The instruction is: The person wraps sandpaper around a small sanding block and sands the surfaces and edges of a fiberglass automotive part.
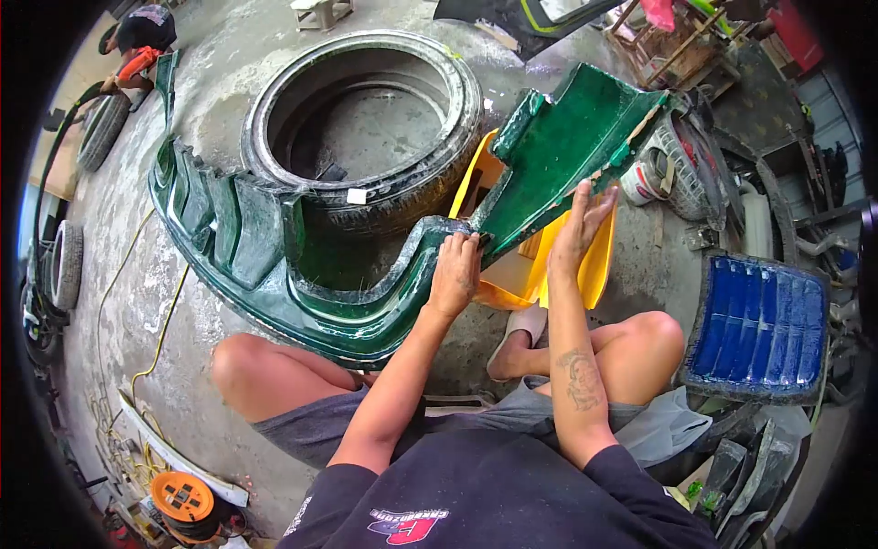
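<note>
A large glossy green moulded car bumper (357, 329) curves in front of me, partly resting on a tyre (393, 206). My left hand (455, 276) has its fingers curled over the bumper's inner edge near the middle. On the right, the bumper widens into a flat end with a rough, pale-edged rim. Beside that rim my right hand (580, 229) is held with fingers stretched out, the palm side against or very close to the edge; contact is hard to tell. Below this end sits a yellow piece (596, 261), partly covered by the bumper.
To the right lie a blue ribbed panel (759, 325) and a white bucket (645, 176). An orange cable reel (183, 497) with a yellow cord stands at lower left. Another person (142, 37) crouches at upper left near a tyre (103, 133). Car parts crowd the right side.
</note>
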`<state>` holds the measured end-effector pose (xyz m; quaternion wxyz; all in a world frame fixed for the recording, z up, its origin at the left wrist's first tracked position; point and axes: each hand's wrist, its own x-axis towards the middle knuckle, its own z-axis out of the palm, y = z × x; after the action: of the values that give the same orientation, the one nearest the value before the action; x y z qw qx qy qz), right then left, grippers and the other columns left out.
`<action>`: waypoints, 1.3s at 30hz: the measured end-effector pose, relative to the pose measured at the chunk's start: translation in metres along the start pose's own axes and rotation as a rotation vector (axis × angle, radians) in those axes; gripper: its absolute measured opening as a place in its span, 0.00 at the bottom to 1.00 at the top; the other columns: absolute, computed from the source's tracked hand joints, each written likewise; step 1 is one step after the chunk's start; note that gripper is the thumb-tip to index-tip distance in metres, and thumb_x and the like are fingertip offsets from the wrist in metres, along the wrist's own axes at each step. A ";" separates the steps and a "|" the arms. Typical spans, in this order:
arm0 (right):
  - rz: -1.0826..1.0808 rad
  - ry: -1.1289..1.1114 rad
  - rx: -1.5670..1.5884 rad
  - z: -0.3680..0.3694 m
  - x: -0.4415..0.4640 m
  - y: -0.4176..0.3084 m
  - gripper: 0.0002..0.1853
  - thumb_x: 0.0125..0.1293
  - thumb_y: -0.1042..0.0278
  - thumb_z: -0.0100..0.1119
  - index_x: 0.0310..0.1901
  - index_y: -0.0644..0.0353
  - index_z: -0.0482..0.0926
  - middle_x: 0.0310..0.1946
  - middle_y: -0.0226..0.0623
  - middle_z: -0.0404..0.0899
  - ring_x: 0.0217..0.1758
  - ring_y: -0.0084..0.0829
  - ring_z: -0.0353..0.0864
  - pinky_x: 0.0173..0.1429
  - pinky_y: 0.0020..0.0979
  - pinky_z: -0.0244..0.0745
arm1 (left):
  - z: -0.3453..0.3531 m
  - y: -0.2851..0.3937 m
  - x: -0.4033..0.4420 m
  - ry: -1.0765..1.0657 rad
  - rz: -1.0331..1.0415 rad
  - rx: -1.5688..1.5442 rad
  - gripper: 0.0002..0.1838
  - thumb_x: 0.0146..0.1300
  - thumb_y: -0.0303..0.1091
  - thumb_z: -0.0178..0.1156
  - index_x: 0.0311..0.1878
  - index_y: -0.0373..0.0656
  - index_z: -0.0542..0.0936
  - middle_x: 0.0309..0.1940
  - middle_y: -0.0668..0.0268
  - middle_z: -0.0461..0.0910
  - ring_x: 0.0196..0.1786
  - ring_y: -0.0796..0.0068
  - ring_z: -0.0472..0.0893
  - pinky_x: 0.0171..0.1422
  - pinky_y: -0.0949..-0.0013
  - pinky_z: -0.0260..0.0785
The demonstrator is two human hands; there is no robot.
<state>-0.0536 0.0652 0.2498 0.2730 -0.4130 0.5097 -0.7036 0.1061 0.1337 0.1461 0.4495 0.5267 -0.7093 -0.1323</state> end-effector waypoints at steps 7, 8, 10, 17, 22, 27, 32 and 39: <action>-0.076 -0.104 -0.120 -0.023 0.015 -0.092 0.49 0.72 0.44 0.59 0.79 0.66 0.43 0.80 0.51 0.46 0.82 0.41 0.48 0.81 0.37 0.46 | -0.006 0.005 0.001 0.058 0.018 -0.044 0.17 0.65 0.25 0.57 0.56 0.34 0.72 0.43 0.50 0.71 0.46 0.48 0.73 0.52 0.51 0.67; -0.076 -0.057 -0.146 -0.020 0.020 -0.113 0.49 0.72 0.44 0.59 0.79 0.66 0.43 0.79 0.52 0.47 0.82 0.41 0.49 0.81 0.38 0.46 | -0.006 0.006 0.003 0.078 0.021 -0.051 0.17 0.65 0.25 0.57 0.56 0.34 0.72 0.43 0.50 0.71 0.46 0.48 0.73 0.52 0.51 0.67; -0.042 -0.044 -0.134 -0.025 0.047 -0.127 0.50 0.72 0.44 0.59 0.79 0.67 0.41 0.80 0.51 0.47 0.82 0.41 0.50 0.81 0.38 0.47 | -0.006 0.006 0.001 0.062 0.017 -0.054 0.16 0.65 0.25 0.57 0.56 0.35 0.72 0.43 0.50 0.71 0.45 0.48 0.73 0.51 0.52 0.67; 0.244 -0.278 -0.109 -0.044 0.168 -0.074 0.59 0.57 0.34 0.70 0.77 0.67 0.50 0.76 0.45 0.58 0.78 0.38 0.57 0.78 0.39 0.54 | -0.010 0.009 0.005 0.066 0.022 -0.075 0.18 0.62 0.24 0.59 0.55 0.38 0.73 0.44 0.50 0.72 0.46 0.47 0.73 0.50 0.50 0.67; 0.090 -0.175 -0.161 0.003 0.152 -0.061 0.40 0.68 0.45 0.65 0.72 0.61 0.64 0.68 0.36 0.70 0.68 0.34 0.70 0.71 0.36 0.65 | -0.036 0.014 0.017 0.124 -0.187 -0.369 0.18 0.61 0.20 0.63 0.54 0.37 0.72 0.45 0.51 0.75 0.48 0.50 0.77 0.54 0.60 0.71; 0.111 -0.138 -0.140 -0.002 0.144 -0.046 0.42 0.67 0.49 0.66 0.75 0.64 0.60 0.73 0.40 0.64 0.75 0.35 0.63 0.77 0.34 0.53 | -0.122 -0.038 0.062 0.423 -0.371 -0.097 0.17 0.63 0.24 0.66 0.52 0.37 0.72 0.37 0.58 0.77 0.39 0.68 0.77 0.48 0.66 0.72; 0.015 -0.181 -0.080 -0.002 0.149 -0.038 0.41 0.69 0.50 0.64 0.74 0.65 0.61 0.74 0.42 0.63 0.77 0.34 0.60 0.79 0.35 0.48 | -0.155 -0.124 0.051 0.262 -0.452 0.212 0.24 0.60 0.29 0.69 0.57 0.37 0.71 0.38 0.52 0.81 0.40 0.57 0.82 0.51 0.60 0.73; 0.059 -0.139 -0.117 0.007 0.140 -0.050 0.37 0.69 0.48 0.62 0.71 0.65 0.67 0.70 0.42 0.70 0.73 0.34 0.67 0.77 0.34 0.53 | -0.146 -0.133 0.045 0.294 -0.524 0.166 0.24 0.61 0.34 0.72 0.56 0.32 0.78 0.42 0.59 0.85 0.44 0.71 0.83 0.53 0.67 0.74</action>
<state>-0.1168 -0.0345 0.3398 0.3036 -0.4608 0.5416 -0.6342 0.3010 0.0820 0.1622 0.4533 0.7400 -0.4851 -0.1076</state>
